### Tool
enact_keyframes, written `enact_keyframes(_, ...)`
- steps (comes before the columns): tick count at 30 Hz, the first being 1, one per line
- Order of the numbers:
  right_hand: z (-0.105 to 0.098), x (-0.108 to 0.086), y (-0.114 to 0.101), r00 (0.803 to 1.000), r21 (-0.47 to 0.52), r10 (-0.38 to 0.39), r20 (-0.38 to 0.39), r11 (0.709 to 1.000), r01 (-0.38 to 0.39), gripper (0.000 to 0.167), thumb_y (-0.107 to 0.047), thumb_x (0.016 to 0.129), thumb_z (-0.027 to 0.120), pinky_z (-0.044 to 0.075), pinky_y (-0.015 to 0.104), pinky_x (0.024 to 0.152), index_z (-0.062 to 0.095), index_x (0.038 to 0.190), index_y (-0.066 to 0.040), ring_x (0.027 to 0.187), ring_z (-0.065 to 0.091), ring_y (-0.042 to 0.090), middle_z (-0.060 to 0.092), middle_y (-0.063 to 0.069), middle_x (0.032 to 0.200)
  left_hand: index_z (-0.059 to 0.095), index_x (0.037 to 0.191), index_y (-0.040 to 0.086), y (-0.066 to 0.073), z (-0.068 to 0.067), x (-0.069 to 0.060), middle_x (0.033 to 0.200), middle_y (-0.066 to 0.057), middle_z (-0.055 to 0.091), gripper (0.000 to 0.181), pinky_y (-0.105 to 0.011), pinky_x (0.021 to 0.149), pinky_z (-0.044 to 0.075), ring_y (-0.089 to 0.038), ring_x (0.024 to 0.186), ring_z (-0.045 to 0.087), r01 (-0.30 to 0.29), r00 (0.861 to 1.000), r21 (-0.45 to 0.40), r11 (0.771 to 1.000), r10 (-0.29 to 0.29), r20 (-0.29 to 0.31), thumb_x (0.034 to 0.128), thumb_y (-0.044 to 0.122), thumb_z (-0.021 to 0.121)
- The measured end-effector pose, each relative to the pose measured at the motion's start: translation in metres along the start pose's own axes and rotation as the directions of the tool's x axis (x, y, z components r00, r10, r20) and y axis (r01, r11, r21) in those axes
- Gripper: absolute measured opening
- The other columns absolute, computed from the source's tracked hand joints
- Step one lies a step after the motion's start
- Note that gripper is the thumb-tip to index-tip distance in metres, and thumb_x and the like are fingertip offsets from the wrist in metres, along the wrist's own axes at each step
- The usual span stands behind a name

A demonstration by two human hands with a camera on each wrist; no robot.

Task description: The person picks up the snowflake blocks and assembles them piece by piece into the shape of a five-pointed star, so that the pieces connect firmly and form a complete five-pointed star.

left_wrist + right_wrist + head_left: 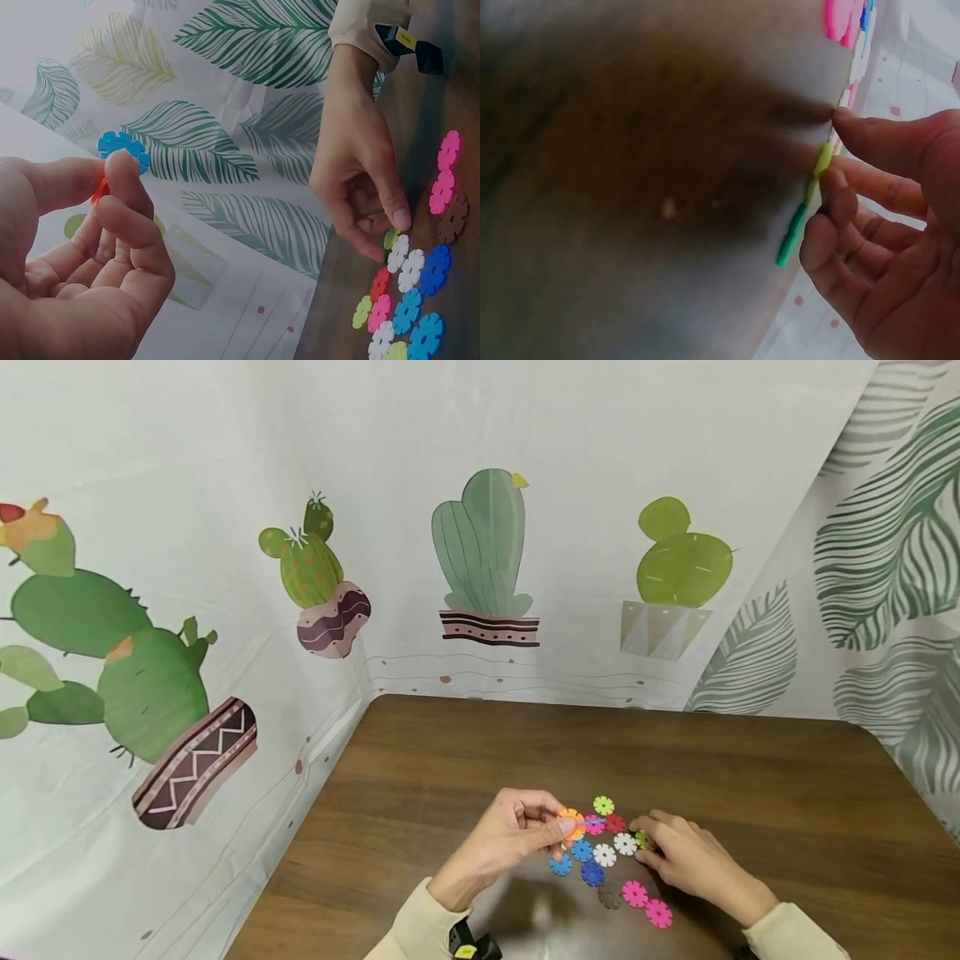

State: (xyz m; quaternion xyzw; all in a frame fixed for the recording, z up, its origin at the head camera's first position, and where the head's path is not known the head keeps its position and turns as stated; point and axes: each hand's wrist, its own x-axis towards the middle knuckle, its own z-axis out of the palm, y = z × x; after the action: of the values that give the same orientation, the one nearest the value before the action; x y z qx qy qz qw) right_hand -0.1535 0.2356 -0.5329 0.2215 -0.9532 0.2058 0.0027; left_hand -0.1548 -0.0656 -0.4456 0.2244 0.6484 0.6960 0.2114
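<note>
My left hand (513, 835) is raised over the table's front half, pinching an orange flower-shaped disc (572, 820) between thumb and fingers. A blue disc (112, 142) stands against the orange one (99, 192) at the fingertips, seen almost edge-on in the head view. At the right side of a group of loose discs, my right hand (693, 858) reaches down with fingers bent and spread. Its fingertips touch a yellow-green disc (642, 840) lying between them and the thumb. In the right wrist view that disc (823, 159) shows edge-on, partly behind a finger.
Loose discs lie between the hands on the brown table (450, 735): white (626, 843), red (616, 823), dark blue (592, 873), brown (610, 895) and pink (635, 894). A green disc (791, 236) is near the right hand. A cactus-print cloth (405, 527) hangs behind.
</note>
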Motion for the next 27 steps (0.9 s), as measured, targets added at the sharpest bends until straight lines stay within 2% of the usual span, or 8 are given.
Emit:
enact_keyframes(2,-0.001,-0.001,-0.002,1.000,-0.026,0.017,-0.004,1.000,-0.017,0.030,-0.022,0.090,0.087,0.048,0.024,0.056,0.077,0.117,-0.014,0.075,0.062,0.002,0.072,-0.005,0.103,0.069,0.108,-0.017,0.000,0.000,0.000,0.083,-0.018,0.072,0.025,-0.018,0.064,0.060,-0.003,0.063,0.067,0.000,1.000,0.007,1.000,0.000,-0.001,0.1008,0.007,0.072)
enact_keyframes(7,-0.004,-0.002,-0.004,0.997,-0.086,0.074,0.021,0.994,-0.072,0.026,-0.019,0.090,0.087,0.042,0.027,0.050,0.073,0.111,-0.018,0.066,0.056,0.006,0.068,-0.004,0.102,0.069,0.108,-0.016,0.000,0.000,-0.001,0.094,-0.051,0.061,0.026,-0.017,0.064,0.059,-0.004,0.064,0.066,-0.007,1.000,0.009,1.000,0.007,-0.005,0.1019,0.009,0.072)
enact_keyframes(11,-0.004,-0.002,-0.004,0.996,-0.103,0.091,0.017,0.991,-0.089,0.021,-0.012,0.092,0.083,0.039,0.028,0.048,0.068,0.104,-0.019,0.063,0.052,0.009,0.063,-0.003,0.098,0.069,0.108,-0.016,0.000,0.001,0.000,0.095,-0.050,0.062,0.027,-0.018,0.064,0.060,-0.004,0.064,0.066,-0.001,1.000,0.013,1.000,0.001,-0.012,0.1021,0.010,0.072)
enact_keyframes(14,-0.005,-0.004,-0.002,0.993,-0.106,0.117,0.006,0.988,-0.116,0.023,-0.008,0.091,0.083,0.039,0.028,0.047,0.068,0.105,-0.018,0.062,0.053,0.012,0.064,-0.001,0.101,0.069,0.109,-0.016,-0.001,0.001,0.000,0.095,-0.048,0.063,0.027,-0.019,0.064,0.060,-0.004,0.064,0.066,0.011,1.000,0.013,1.000,-0.011,-0.014,0.1020,0.010,0.072)
enact_keyframes(16,-0.007,-0.005,0.000,0.990,-0.117,0.139,0.001,0.984,-0.138,0.026,-0.005,0.090,0.083,0.039,0.028,0.046,0.068,0.107,-0.016,0.062,0.054,0.013,0.064,0.001,0.103,0.069,0.109,-0.016,-0.002,0.000,-0.001,0.093,-0.045,0.066,0.027,-0.019,0.064,0.060,-0.004,0.064,0.066,0.019,1.000,0.011,1.000,-0.018,-0.018,0.1019,0.009,0.073)
enact_keyframes(18,-0.008,-0.005,0.003,0.987,-0.132,0.159,-0.001,0.979,-0.157,0.027,-0.002,0.089,0.082,0.039,0.029,0.045,0.067,0.107,-0.015,0.060,0.054,0.014,0.063,0.002,0.103,0.070,0.110,-0.016,-0.003,0.000,-0.001,0.088,-0.034,0.070,0.027,-0.018,0.063,0.059,-0.004,0.064,0.067,0.022,1.000,0.010,1.000,-0.022,-0.022,0.1017,0.009,0.073)
enact_keyframes(23,-0.010,-0.004,0.007,0.984,-0.128,0.179,0.004,0.976,-0.177,0.028,0.001,0.087,0.081,0.041,0.032,0.046,0.063,0.100,-0.015,0.060,0.055,0.016,0.061,0.000,0.096,0.069,0.111,-0.016,-0.002,-0.001,-0.002,0.082,0.006,0.074,0.029,-0.017,0.062,0.057,-0.003,0.063,0.067,0.034,0.999,0.008,0.999,-0.034,-0.024,0.1018,0.011,0.073)
enact_keyframes(27,-0.010,-0.004,0.005,0.983,-0.085,0.182,-0.019,0.979,-0.183,0.028,-0.006,0.089,0.084,0.040,0.033,0.047,0.059,0.090,-0.019,0.062,0.053,0.015,0.060,-0.005,0.083,0.068,0.111,-0.017,-0.002,-0.002,-0.003,0.080,0.010,0.075,0.029,-0.017,0.061,0.056,-0.004,0.063,0.066,0.044,0.999,0.007,0.999,-0.044,-0.026,0.1019,0.011,0.073)
